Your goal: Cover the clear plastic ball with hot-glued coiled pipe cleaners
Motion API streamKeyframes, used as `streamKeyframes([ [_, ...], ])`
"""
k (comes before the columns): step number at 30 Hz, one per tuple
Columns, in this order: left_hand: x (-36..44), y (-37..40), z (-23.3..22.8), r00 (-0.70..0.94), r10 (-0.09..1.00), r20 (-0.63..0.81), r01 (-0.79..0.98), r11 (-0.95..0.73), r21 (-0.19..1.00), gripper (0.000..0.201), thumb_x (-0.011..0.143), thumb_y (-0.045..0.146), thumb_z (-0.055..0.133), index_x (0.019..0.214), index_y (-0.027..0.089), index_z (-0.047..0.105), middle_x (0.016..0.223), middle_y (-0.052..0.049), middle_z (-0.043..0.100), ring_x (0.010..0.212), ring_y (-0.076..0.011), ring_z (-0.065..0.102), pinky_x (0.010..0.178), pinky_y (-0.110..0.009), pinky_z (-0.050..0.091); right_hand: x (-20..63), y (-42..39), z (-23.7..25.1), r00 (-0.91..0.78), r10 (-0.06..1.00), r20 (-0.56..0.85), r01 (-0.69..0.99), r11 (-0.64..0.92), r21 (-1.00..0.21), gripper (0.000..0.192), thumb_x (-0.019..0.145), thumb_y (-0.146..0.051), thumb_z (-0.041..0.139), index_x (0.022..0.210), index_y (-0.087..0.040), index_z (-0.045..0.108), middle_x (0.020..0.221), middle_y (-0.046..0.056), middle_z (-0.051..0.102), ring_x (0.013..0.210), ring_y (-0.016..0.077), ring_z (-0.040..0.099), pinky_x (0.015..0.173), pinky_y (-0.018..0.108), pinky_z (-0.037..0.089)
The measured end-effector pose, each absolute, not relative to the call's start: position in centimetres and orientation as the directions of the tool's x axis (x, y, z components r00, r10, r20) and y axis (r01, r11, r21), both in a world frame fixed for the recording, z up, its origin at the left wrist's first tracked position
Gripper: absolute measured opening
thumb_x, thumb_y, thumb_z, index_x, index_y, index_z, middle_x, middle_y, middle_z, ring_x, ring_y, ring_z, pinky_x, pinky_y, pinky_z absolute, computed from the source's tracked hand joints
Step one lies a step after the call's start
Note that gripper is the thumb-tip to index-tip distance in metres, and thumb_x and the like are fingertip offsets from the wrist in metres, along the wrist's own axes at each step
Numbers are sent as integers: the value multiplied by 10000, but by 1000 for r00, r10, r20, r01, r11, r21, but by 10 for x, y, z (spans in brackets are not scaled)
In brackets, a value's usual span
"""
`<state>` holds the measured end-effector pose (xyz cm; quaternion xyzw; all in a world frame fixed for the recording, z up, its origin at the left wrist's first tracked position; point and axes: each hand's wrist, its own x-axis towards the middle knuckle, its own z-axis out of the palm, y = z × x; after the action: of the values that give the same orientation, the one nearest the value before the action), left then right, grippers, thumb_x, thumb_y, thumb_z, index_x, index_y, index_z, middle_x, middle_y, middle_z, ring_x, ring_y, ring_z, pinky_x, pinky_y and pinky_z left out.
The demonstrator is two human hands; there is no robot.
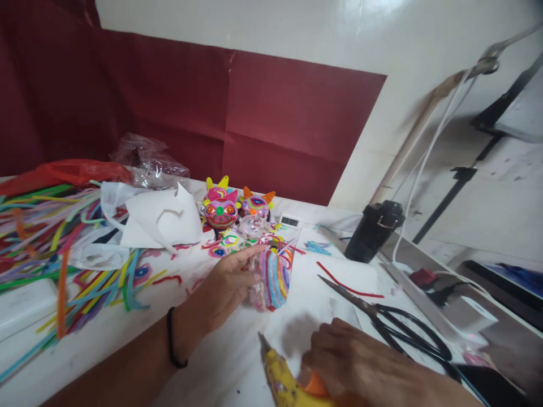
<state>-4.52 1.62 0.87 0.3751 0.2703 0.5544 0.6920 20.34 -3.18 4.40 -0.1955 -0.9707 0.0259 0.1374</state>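
My left hand [227, 285], with a black band at the wrist, closes its fingers on a clear plastic ball [275, 282] covered on one side with curved stripes of coloured pipe cleaner. Lower down, my right hand [339, 356] is wrapped round a yellow glue gun [278, 376] with an orange trigger. The gun's metal nozzle points up and left, below the ball and apart from it. Large black-handled scissors [375, 311] lie to the right of the ball. A red pipe cleaner [348, 284] rests beside their blades.
Finished animal-face balls [220, 210] stand at the back among scraps. A heap of pipe cleaners [46, 226] and cut white paper [159, 217] cover the left. A small digital clock [291, 221], a black bottle [375, 230] and a power strip [445, 316] stand farther right.
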Motion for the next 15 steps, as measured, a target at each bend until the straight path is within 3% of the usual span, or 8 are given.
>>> streamKeyframes([
  [4, -43, 13, 9, 252, 965, 64, -545, 87, 834, 600, 672, 26, 663, 1256, 117, 564, 1021, -114, 720, 930, -243, 648, 824, -361, 466, 193, -18, 47, -776, 539, 328, 524, 840, -140, 478, 843, -349, 648, 1276, -208, 504, 1206, 119, 625, 1086, 270, 602, 865, 378, 540],
  [8, -41, 11, 10, 307, 947, 96, -545, 92, 833, 558, 705, 27, 646, 1245, 150, 584, 978, -94, 722, 938, -243, 647, 859, -375, 452, 166, 5, 47, -748, 447, 491, 460, 882, -101, 529, 879, -368, 599, 1338, -153, 449, 1308, 163, 516, 1212, 303, 456, 989, 479, 426],
  [15, -38, 10, 12, 328, 939, 107, -531, 89, 842, 405, 691, 37, 655, 1073, 166, 690, 933, -67, 702, 854, -197, 637, 760, -295, 482, 145, 25, 32, -766, 390, 511, 414, 907, -73, 513, 889, -389, 586, 1331, -150, 484, 1293, 153, 556, 1171, 305, 477, 969, 512, 400],
])
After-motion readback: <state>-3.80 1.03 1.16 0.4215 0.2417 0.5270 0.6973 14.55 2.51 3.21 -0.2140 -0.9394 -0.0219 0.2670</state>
